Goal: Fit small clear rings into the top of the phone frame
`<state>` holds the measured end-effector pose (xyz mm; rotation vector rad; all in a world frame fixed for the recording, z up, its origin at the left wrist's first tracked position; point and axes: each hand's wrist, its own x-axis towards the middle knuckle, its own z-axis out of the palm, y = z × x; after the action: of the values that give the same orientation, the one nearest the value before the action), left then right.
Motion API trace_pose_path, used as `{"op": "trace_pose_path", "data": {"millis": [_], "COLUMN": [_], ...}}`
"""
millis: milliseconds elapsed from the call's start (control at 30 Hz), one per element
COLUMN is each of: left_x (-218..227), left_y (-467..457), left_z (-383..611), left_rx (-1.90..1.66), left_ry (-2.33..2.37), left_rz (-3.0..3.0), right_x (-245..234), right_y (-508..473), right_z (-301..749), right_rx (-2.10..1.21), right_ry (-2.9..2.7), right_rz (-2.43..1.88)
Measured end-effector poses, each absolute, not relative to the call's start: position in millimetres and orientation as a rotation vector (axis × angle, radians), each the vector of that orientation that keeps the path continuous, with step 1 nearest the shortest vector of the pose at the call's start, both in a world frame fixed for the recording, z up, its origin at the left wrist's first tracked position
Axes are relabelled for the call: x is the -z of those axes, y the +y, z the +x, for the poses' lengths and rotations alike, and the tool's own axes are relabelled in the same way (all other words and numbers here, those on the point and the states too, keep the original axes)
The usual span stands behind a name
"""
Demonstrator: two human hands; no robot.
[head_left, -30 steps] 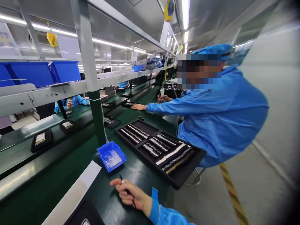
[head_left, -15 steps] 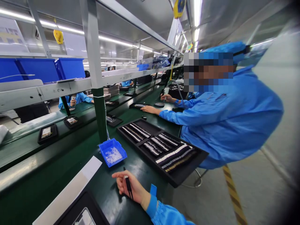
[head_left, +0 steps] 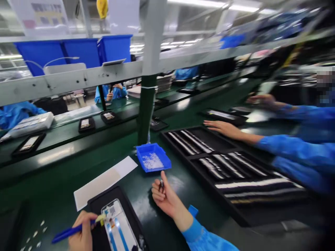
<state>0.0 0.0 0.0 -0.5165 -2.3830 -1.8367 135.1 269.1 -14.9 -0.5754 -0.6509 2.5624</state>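
My right hand (head_left: 165,197) rests on the green bench with its fingers curled around thin dark tweezers (head_left: 161,185), just below a small blue bin (head_left: 153,157) of tiny clear parts. My left hand (head_left: 81,232) grips a blue pen-like tool (head_left: 70,232) whose pale tip touches the top of a phone frame (head_left: 120,228) lying in a black tray (head_left: 101,204) at the bottom of the view. A white paper strip (head_left: 103,181) lies above that tray.
A long black tray (head_left: 235,172) with rows of small strips sits to the right. A co-worker's hand (head_left: 221,127) and blue sleeve reach over it. A green post (head_left: 146,108) rises behind the bin. Black trays ride the conveyor (head_left: 65,139) at left.
The view swung left and down. My left hand, the blue tool and the phone frame came into sight. The co-worker's arm now stretches over the long tray. My right hand still holds the tweezers.
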Motion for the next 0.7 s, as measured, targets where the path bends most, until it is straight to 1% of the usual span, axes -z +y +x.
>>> {"op": "trace_pose_path", "data": {"millis": [167,333,533,700], "left_x": [-3,-7,-10,-12], "left_y": [2,7,7,9], "left_z": [-8,-4,-1,2], "left_rx": [2.023,2.324,2.388,2.382], "left_ry": [-2.499,-2.441,-2.397,-2.397], "left_rz": [-0.341,-0.218,-0.173,-0.162], "right_x": [-11,-24,-16,-10], "right_y": [258,235,205,186], "right_z": [109,80,69,73], "right_rx": [-2.585,-2.551,-2.465,-2.307], "right_ry": [-0.529,-0.703,-1.046,-1.417], "right_rz": [-0.721,-0.727,-0.715,-0.602]}}
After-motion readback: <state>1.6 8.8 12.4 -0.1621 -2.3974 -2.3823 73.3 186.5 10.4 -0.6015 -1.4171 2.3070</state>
